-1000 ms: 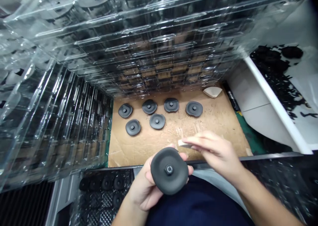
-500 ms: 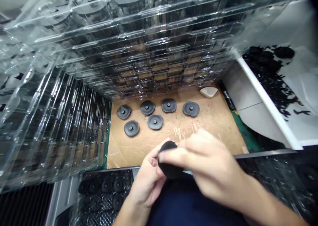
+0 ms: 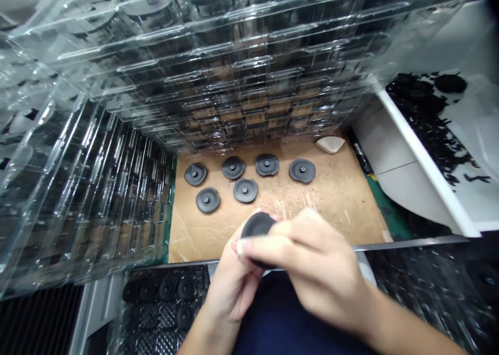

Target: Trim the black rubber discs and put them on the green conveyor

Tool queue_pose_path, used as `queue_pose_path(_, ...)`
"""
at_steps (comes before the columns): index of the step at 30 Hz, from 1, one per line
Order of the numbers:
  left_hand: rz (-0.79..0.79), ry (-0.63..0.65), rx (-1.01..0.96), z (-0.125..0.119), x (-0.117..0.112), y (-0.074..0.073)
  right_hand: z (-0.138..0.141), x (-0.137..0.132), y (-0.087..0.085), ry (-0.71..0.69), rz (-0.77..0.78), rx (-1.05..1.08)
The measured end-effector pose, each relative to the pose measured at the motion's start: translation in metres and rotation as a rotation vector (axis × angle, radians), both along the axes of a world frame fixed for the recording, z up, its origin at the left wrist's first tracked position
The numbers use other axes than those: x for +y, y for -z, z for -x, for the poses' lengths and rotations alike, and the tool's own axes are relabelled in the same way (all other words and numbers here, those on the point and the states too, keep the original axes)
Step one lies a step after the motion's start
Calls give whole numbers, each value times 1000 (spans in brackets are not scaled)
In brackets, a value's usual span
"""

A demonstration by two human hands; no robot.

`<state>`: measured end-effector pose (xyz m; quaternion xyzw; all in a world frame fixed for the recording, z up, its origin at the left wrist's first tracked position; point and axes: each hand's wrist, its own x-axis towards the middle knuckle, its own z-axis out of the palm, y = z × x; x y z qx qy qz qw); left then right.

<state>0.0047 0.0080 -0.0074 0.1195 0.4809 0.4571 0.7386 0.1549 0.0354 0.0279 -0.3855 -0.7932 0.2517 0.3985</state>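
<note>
A dark, round plastic disc point(image 3: 257, 226) is held in front of my body, above the near edge of the cardboard sheet point(image 3: 335, 209). My left hand point(image 3: 232, 277) closes around it from the left and below, fingers behind it. Across its face and right edge, my right hand point(image 3: 319, 266) has its fingers bent and pressed to the disc; motion blurs this hand, and whether it also holds something small cannot be made out. Several similar grey discs with a small central stud, such as this disc point(image 3: 245, 190), lie on the cardboard beyond my hands.
Tall stacks of clear plastic trays point(image 3: 249, 58) rise at the back and left. A white bin point(image 3: 432, 162) with black scraps point(image 3: 421, 116) stands on the right. A pale wedge-shaped piece point(image 3: 330, 144) lies at the back right. Another tray with black discs point(image 3: 167, 289) sits low at left.
The held disc has tilted so its face shows more, and it has shifted slightly up and left. My right hand has moved a little left with it. The discs on the cardboard stay put.
</note>
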Motion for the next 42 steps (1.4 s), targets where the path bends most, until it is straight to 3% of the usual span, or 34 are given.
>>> queue_pose_path(3, 20, -32, -79, 4, -2, 6, 1, 2, 4, 85, 100, -108)
queue_pose_path(6, 25, -47, -167, 7, -3, 9, 4, 4, 7, 24, 42, 21)
queue_pose_path(8, 0, -64, -199, 8, -2, 10, 5, 9, 16, 13, 83, 86)
queue_pose_path(13, -6, -73, -281, 10, -1, 9, -8, 17, 68, 245, 443, 70)
queue_pose_path(16, 14, -74, -300, 10, -2, 7, -12, 4, 100, 218, 444, 33)
queue_pose_path(18, 20, -74, -286, 8, -1, 6, -12, -4, 108, 197, 442, 13)
queue_pose_path(21, 8, -72, -267, 6, 0, 5, -14, -6, 88, 250, 439, 17)
queue_pose_path(24, 3, -68, -240, 3, 0, 4, -12, 0, 39, 356, 356, 76)
queue_pose_path(26, -1, -77, -223, -1, -1, 2, -6, 2, 10, 315, 217, 130)
queue_pose_path(28, -14, -76, -213, -4, -2, 0, 1, 0, -5, 206, 106, 175)
queue_pose_path(30, -36, -77, -212, -6, -3, -3, 5, -3, -4, 166, 107, 206)
queue_pose_path(37, -98, -59, -267, 0, -3, -9, -20, -12, 43, 483, 383, 251)
queue_pose_path(39, -95, -59, -276, -1, -2, -11, -28, -16, 47, 496, 420, 235)
queue_pose_path(42, -106, -60, -275, -3, -2, -10, -28, -20, 37, 491, 382, 184)
